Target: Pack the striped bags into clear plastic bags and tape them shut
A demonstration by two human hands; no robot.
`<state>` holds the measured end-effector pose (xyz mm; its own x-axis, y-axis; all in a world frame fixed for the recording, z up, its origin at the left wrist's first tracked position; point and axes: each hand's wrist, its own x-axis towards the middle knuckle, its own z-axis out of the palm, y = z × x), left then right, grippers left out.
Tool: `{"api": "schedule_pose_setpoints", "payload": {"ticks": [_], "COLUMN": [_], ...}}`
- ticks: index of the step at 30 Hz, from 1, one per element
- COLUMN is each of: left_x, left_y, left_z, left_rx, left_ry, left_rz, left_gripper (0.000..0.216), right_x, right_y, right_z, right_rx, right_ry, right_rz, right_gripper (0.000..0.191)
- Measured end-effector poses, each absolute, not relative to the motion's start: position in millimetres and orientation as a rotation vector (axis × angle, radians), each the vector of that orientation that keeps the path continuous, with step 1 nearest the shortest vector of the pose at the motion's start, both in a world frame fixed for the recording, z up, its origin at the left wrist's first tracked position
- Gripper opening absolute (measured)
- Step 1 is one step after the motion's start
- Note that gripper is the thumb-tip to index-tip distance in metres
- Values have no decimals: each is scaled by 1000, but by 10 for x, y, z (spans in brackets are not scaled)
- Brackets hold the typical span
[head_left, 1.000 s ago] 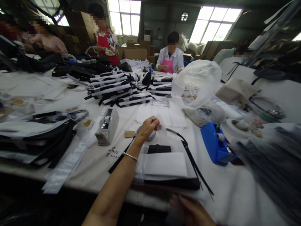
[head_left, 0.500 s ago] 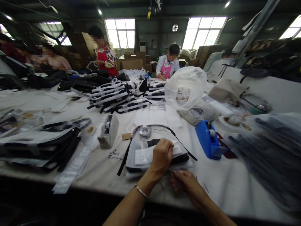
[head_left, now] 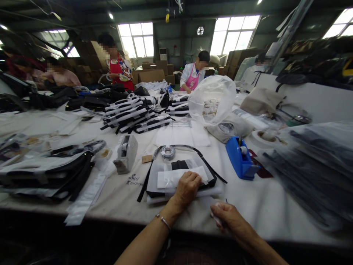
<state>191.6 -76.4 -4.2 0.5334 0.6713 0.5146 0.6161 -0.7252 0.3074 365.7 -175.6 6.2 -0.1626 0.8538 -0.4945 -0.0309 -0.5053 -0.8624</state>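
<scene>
A black handbag [head_left: 151, 192] lies in front of me, partly covered with translucent white wrapping. On it rests a flat white packet [head_left: 164, 180]. My left hand [head_left: 188, 188] is over the packet's right half with its fingers curled down; what the fingertips grip, if anything, is hidden. Nearer the table edge, to the right of the bag, my right hand [head_left: 224, 215] is closed on a small whitish scrap [head_left: 216, 218], whose material I cannot make out. The bag's black strap [head_left: 202, 159] arcs behind it, near a wrapped grey coil [head_left: 168, 152].
A grey tape dispenser [head_left: 126, 154] stands left of the bag, a blue tape dispenser [head_left: 240, 160] to its right. Wrapped black bags [head_left: 46, 171] are piled at left. Dark plastic-wrapped pieces [head_left: 309, 173] lie at right. Co-workers [head_left: 193, 75] are across the table.
My right hand has moved right, away from the bag, and the whitish scrap now shows in it. My left hand has lowered slightly onto the packet.
</scene>
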Motion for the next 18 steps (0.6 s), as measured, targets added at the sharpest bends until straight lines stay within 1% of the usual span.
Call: {"api": "schedule_pose_setpoints", "payload": {"ticks": [4, 7, 13, 16, 18], "left_x": [1883, 1884, 1866, 1791, 1741], "left_y": [-756, -762, -768, -789, -810], "left_z": [-47, -42, 6, 111, 185], "left_rx": [2745, 2751, 2688, 2672, 2660], "left_ry": [1072, 1059, 1110, 1027, 964], "left_rz": [806, 731, 722, 685, 613], "left_gripper": [18, 20, 21, 11, 25], "right_x": [3690, 3629, 3505, 3556, 3607], "right_y": [-1997, -2012, -1502, -1297, -1262], "right_z": [120, 214, 356, 322, 296], "right_rx": [-1471, -1439, -1266, -1235, -1219], "right_ry": [-951, -895, -748, -815, -878], "right_rz": [1723, 1708, 1650, 1642, 1670], "right_gripper": [51, 50, 49, 47, 47]}}
